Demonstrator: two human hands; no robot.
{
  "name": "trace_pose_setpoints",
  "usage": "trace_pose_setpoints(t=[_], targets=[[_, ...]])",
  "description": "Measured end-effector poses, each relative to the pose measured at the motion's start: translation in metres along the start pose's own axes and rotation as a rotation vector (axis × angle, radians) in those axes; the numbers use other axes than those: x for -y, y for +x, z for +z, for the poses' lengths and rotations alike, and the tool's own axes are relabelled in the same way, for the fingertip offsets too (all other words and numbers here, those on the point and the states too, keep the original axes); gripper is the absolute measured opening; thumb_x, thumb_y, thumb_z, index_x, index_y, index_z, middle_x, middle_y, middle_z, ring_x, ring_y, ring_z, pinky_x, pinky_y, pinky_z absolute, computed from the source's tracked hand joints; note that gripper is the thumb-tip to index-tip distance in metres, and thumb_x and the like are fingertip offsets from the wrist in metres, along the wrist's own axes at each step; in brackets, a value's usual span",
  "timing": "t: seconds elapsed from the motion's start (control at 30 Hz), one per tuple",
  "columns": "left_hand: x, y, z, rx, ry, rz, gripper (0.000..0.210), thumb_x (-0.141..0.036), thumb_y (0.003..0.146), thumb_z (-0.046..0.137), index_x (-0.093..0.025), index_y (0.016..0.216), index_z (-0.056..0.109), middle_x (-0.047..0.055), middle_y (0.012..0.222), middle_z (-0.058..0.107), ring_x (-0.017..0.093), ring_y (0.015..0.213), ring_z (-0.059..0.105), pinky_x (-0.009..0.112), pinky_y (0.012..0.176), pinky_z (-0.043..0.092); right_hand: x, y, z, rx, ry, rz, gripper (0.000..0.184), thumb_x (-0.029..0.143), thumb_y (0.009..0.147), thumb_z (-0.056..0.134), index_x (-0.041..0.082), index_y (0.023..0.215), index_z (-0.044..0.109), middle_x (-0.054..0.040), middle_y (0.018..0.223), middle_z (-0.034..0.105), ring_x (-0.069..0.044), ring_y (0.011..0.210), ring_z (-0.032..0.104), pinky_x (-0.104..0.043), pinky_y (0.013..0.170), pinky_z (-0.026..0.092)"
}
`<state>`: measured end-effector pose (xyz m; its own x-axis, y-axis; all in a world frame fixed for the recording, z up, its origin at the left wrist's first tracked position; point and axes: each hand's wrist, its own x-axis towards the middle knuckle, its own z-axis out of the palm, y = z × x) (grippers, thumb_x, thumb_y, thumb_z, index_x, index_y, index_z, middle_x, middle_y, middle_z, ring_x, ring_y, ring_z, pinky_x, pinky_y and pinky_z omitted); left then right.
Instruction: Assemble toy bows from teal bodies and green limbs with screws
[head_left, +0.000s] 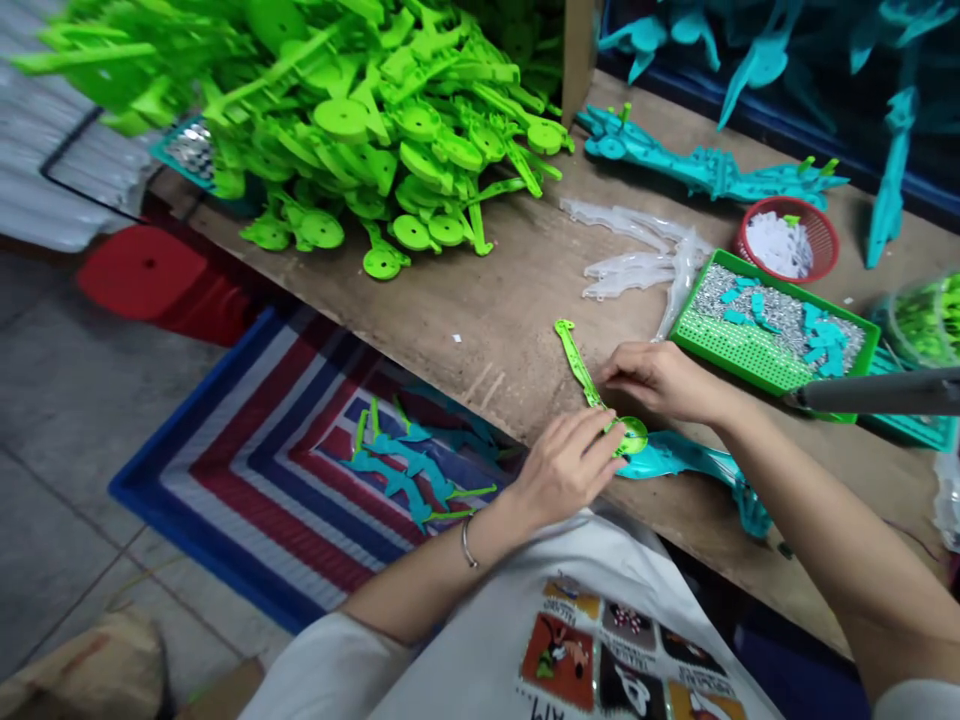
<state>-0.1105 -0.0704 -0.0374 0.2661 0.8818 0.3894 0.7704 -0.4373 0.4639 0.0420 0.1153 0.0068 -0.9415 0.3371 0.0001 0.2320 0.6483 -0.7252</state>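
My left hand (pixel 571 458) lies over a bright green plastic part (pixel 576 362), its fingers closed on the part near the round end. A long arm of that part sticks out away from me. Its round end rests against a turquoise plastic piece (pixel 679 452), which lies along the table edge towards the right. Just beyond the round end, my right hand (pixel 660 382) is closed with the fingertips pinched together beside the green arm. Whatever those fingertips hold, if anything, is hidden.
Green parts (pixel 345 120) are heaped at the back left. A green basket (pixel 776 325) holds small metal and turquoise pieces. Behind it stand a red basket (pixel 787 240) and an assembled turquoise piece (pixel 705 170). A grey rod (pixel 885 390) juts in from the right. Below left, a striped-lined bin (pixel 247 460) holds assembled pieces.
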Motion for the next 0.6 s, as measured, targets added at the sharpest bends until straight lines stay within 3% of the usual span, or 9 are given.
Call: trace_pose_setpoints(t=[0.13, 0.27, 0.47, 0.6], targets=[[0.028, 0.001, -0.013, -0.012, 0.042, -0.055, 0.028, -0.027, 0.098, 0.059, -0.014, 0.121, 0.066, 0.014, 0.119, 0.070, 0.026, 0.108, 0.065, 0.044, 0.092, 0.054, 0.009, 0.001, -0.012, 0.139, -0.039, 0.081, 0.019, 0.021, 0.086, 0.069, 0.019, 0.104, 0.072, -0.0055, 0.097, 0.076, -0.019, 0.085, 0.070, -0.028, 0.077, 0.052], [0.042, 0.003, -0.011, -0.010, 0.030, -0.035, 0.032, -0.032, 0.096, 0.061, -0.014, 0.123, 0.066, 0.016, 0.123, 0.066, 0.029, 0.116, 0.061, 0.047, 0.098, 0.051, 0.008, -0.003, -0.019, 0.196, -0.002, 0.163, 0.017, 0.017, 0.085, 0.067, 0.020, 0.100, 0.074, -0.0017, 0.089, 0.077, -0.016, 0.074, 0.068, -0.027, 0.071, 0.050], [0.048, 0.006, -0.004, 0.007, 0.019, -0.029, 0.033, -0.035, 0.097, 0.061, -0.015, 0.122, 0.068, 0.015, 0.116, 0.064, 0.028, 0.112, 0.059, 0.049, 0.103, 0.048, -0.002, 0.022, -0.004, 0.092, 0.036, -0.008, 0.015, 0.013, 0.089, 0.061, 0.019, 0.095, 0.074, -0.0052, 0.092, 0.075, -0.018, 0.086, 0.069, -0.028, 0.081, 0.050], [0.049, 0.006, -0.003, 0.004, 0.027, -0.006, 0.033, -0.035, 0.096, 0.061, -0.015, 0.122, 0.067, 0.014, 0.114, 0.065, 0.027, 0.107, 0.060, 0.046, 0.096, 0.051, -0.009, 0.040, 0.006, 0.134, 0.062, -0.077, 0.014, 0.011, 0.089, 0.062, 0.018, 0.093, 0.074, -0.0051, 0.091, 0.073, -0.016, 0.085, 0.068, -0.027, 0.081, 0.050]])
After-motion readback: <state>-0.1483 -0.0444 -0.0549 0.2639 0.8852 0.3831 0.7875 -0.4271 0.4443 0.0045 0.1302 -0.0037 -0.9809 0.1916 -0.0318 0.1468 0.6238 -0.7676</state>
